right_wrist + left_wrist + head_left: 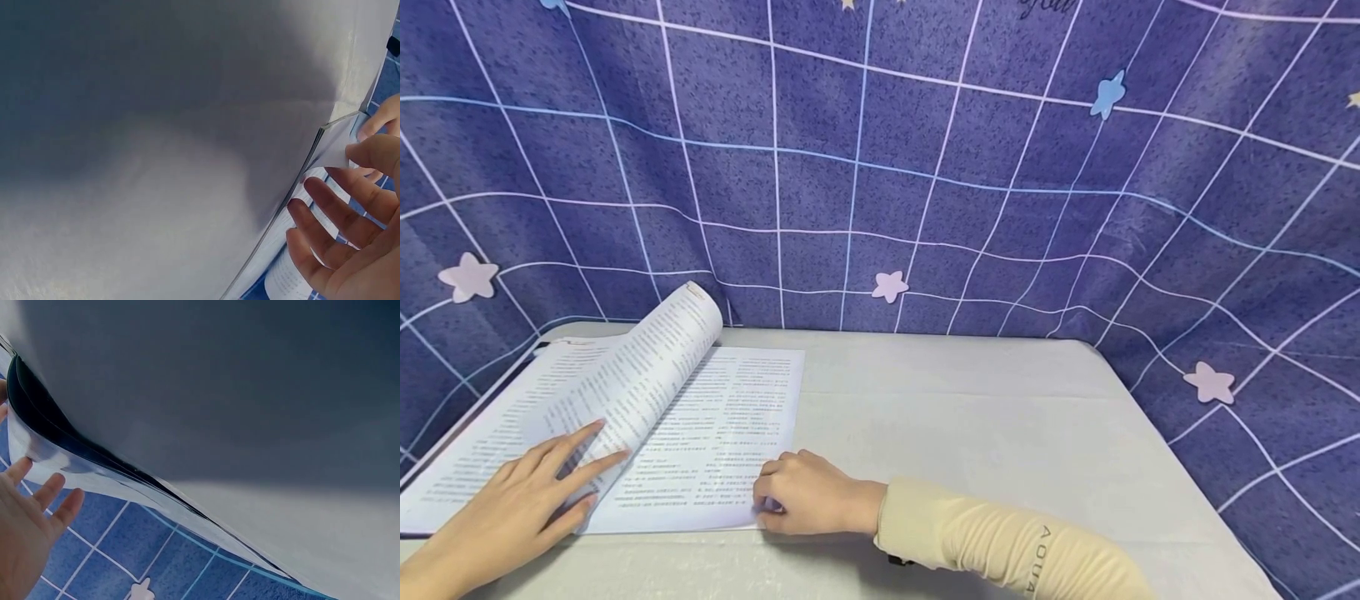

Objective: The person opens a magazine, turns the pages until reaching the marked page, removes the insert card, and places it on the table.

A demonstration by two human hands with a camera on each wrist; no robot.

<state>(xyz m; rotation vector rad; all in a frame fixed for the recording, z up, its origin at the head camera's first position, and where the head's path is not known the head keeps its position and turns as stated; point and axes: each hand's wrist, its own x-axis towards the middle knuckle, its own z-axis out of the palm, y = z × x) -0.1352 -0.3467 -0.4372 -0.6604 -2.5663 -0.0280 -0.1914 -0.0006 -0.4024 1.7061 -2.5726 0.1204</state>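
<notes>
An open magazine (741, 417) with printed pages lies on the left of the table. One loose page (662, 358) stands up from its middle, its top curling over toward the left. My left hand (523, 492) rests over the lower left page, its fingers extended and touching the foot of that curled page. At the magazine's lower right corner, my right hand (812, 493) pinches a page corner (334, 150) between thumb and forefinger. In the right wrist view this corner bends up, while the other fingers of the right hand (356, 231) are loosely bent beside the edge.
A pale cloth covers the table (1000, 433), which extends to the right of the magazine. Behind and at both sides hangs a blue grid-patterned curtain (820, 192) with stars. A cream sleeve (992, 533) covers the right forearm.
</notes>
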